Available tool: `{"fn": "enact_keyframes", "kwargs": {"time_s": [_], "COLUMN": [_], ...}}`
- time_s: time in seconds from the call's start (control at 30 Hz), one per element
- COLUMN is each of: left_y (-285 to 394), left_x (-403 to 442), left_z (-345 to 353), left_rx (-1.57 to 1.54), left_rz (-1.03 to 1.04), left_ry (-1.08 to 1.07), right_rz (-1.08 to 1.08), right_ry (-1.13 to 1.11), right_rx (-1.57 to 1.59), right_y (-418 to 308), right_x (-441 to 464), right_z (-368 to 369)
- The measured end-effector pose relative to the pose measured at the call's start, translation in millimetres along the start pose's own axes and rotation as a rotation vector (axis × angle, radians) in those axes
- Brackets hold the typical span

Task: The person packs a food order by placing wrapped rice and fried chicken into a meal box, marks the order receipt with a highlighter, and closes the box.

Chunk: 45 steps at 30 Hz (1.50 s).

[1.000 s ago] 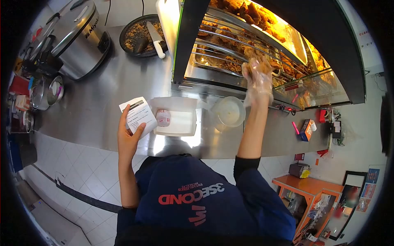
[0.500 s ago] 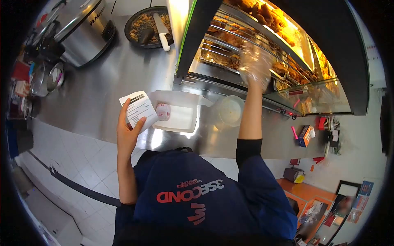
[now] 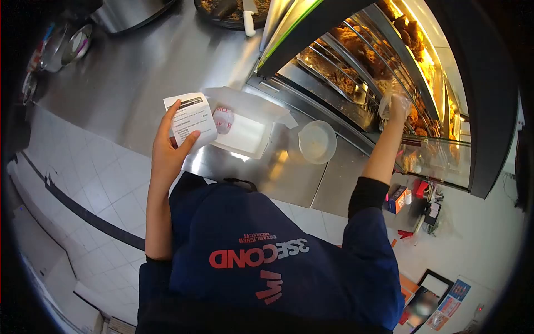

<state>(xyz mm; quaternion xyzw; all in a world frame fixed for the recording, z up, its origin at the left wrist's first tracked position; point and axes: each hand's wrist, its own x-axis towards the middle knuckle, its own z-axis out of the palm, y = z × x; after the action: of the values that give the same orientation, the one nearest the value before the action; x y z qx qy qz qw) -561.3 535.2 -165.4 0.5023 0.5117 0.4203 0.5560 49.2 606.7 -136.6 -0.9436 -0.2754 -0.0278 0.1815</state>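
My left hand [image 3: 169,142] pinches a printed paper slip [image 3: 192,121] between thumb and fingers, beside an open white carton [image 3: 242,146]. In the carton lies a round wrapped packet [image 3: 223,120] with red print. My right hand [image 3: 395,106], in a clear plastic glove, reaches into a lit display cabinet [image 3: 345,103] among racks and trays of fried food [image 3: 361,47]. Its fingers are partly hidden, and whether they hold anything does not show. A translucent plastic bowl [image 3: 317,142] stands on the counter between the carton and my right arm.
A dark pan [image 3: 217,16] with crumbs and a white-handled knife [image 3: 249,21] sits at the top, near a large steel pot [image 3: 130,14]. Metal bowls [image 3: 75,44] are at the far left. The cabinet's glass panel [image 3: 436,158] and an orange-blue box [image 3: 397,199] lie to the right.
The view has turned and shifted, so the counter items appear tilted. My right hand has moved further right along the cabinet racks. My left hand still holds the slip.
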Motion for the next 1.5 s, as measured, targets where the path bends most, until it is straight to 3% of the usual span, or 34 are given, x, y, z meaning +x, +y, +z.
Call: {"fn": "enact_keyframes", "kwargs": {"time_s": [0.07, 0.17, 0.4, 1.13, 1.33, 1.5], "left_y": [-6, -6, -7, -8, -4, -7], "left_x": [-3, -10, -24, -9, -2, 5], "left_z": [-2, -4, -6, -11, -14, -10], "left_rx": [-0.009, 0.032, 0.042, 0.065, -0.024, 0.036], "left_rz": [0.000, -0.001, -0.036, 0.021, -0.024, 0.052], "left_ry": [0.033, 0.083, 0.139, 0.087, 0.029, -0.024], "right_rz": [0.202, 0.036, -0.088, -0.027, 0.091, 0.160], "right_ry": [0.059, 0.036, -0.009, -0.029, 0.033, -0.028], "right_rx": [-0.171, -0.164, -0.127, 0.065, 0.378, 0.997], "right_y": [-11, -45, -75, -60, -30, -22], "right_x": [26, 17, 27, 8, -16, -56], "right_z": [17, 7, -8, -8, -14, -32]}}
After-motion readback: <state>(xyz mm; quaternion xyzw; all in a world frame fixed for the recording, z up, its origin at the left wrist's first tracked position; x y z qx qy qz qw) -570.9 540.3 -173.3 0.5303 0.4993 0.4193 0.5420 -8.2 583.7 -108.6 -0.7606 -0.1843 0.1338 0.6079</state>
